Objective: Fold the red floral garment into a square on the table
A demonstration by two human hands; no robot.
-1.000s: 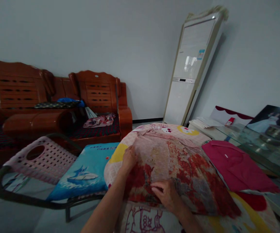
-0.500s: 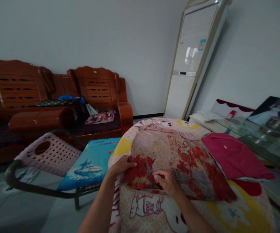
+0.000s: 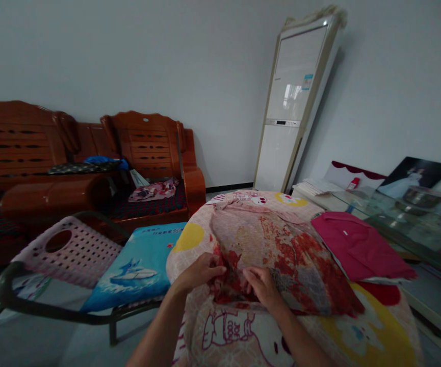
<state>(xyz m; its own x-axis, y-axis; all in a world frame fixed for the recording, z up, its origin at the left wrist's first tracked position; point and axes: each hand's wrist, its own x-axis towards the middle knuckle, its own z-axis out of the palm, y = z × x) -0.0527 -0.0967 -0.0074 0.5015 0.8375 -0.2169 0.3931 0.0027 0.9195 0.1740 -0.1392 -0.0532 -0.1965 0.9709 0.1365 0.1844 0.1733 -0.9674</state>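
A red, beige and grey patterned garment (image 3: 281, 244) lies spread on a round, cartoon-print padded cover (image 3: 226, 331). At its near left corner, my left hand (image 3: 203, 271) is closed on the edge, and the cloth there is lifted and bunched inward. My right hand (image 3: 261, 286) rests on the near part, its fingers curled and closed on the fabric. Between the two hands the cloth is creased. A folded magenta garment (image 3: 358, 244) lies on the right side of the same cover, close to the patterned one.
To the left stands a chair with a pink woven back (image 3: 86, 250) and a blue cushion (image 3: 139, 265). Behind it is a wooden sofa (image 3: 147, 148) with clothes on it. A tall air conditioner (image 3: 285, 112) stands in the corner. A glass-topped table (image 3: 388, 216) is at right.
My left hand has moved right, drawing the garment's left edge inward and bunching it. My right hand stays near the same spot on the cloth. The view has shifted slightly.
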